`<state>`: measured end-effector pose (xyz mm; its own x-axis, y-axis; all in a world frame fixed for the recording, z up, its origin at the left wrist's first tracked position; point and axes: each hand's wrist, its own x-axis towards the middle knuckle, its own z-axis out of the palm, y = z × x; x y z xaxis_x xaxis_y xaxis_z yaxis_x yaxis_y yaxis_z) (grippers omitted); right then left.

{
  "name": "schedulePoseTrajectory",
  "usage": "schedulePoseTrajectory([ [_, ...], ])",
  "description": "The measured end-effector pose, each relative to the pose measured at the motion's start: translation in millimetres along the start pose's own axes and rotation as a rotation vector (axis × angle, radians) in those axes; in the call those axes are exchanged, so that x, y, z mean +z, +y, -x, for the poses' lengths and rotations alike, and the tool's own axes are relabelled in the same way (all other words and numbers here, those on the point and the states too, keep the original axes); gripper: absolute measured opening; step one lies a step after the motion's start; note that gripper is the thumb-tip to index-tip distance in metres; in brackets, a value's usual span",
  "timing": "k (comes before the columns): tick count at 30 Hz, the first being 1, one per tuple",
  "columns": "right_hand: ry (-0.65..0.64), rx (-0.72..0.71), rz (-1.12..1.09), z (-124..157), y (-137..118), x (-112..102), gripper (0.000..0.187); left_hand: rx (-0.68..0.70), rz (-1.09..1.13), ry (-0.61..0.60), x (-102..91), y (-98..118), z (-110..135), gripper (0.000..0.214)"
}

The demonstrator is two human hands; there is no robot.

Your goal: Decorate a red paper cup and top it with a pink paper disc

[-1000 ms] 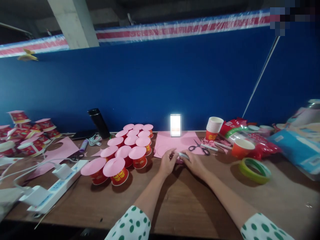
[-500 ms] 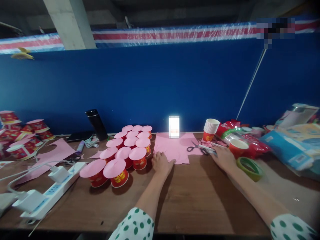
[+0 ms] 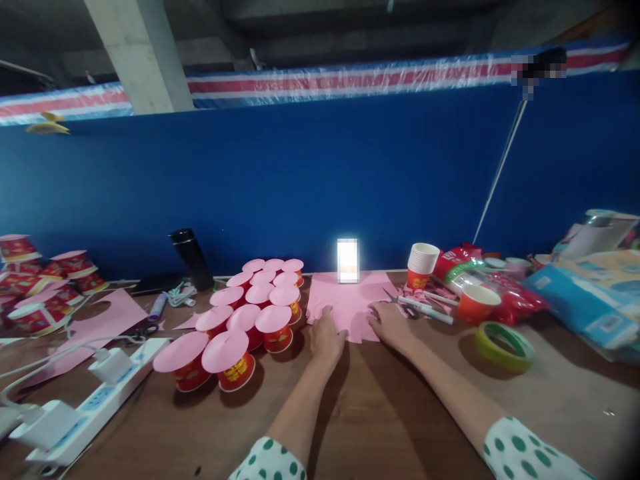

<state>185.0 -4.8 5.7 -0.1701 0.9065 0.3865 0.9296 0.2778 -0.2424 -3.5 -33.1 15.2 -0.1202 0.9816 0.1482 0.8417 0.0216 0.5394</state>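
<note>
Pink paper sheets (image 3: 350,300) lie on the table in front of me, in a loose stack with uneven near edges. My left hand (image 3: 326,337) rests on their left near corner, thumb spread away from the fingers. At the right edge of the paper is my right hand (image 3: 393,325), its fingers reaching onto the sheet and nothing visible in them. Scissors (image 3: 407,307) with dark handles lie just beyond the right hand. Beside them is a white marker-like pen (image 3: 427,311).
Red paper cups topped with pink discs (image 3: 273,320) stand in rows on the left. A white power strip (image 3: 95,407) lies near the left front. Stacked cups (image 3: 421,263), a single cup (image 3: 477,303) and a green tape roll (image 3: 504,347) are right. A lit screen (image 3: 348,261) stands behind.
My right hand has moved left from the pen and scissors to the right edge of the pink paper. My left hand stays at the paper's left side. The view has shifted slightly.
</note>
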Motion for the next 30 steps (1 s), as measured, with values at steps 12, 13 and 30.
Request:
schedulePoseTrajectory([
  [12,0.042,0.151,0.068,3,11,-2,0.026,0.013,0.355,0.134,18.3,-9,-13,0.041],
  [13,0.055,0.163,0.079,3,11,-4,0.023,0.008,0.367,0.143,18.6,-10,-13,0.041],
  [30,-0.018,0.370,0.284,9,6,-20,0.051,0.072,0.506,0.161,21.1,-8,-9,0.042],
])
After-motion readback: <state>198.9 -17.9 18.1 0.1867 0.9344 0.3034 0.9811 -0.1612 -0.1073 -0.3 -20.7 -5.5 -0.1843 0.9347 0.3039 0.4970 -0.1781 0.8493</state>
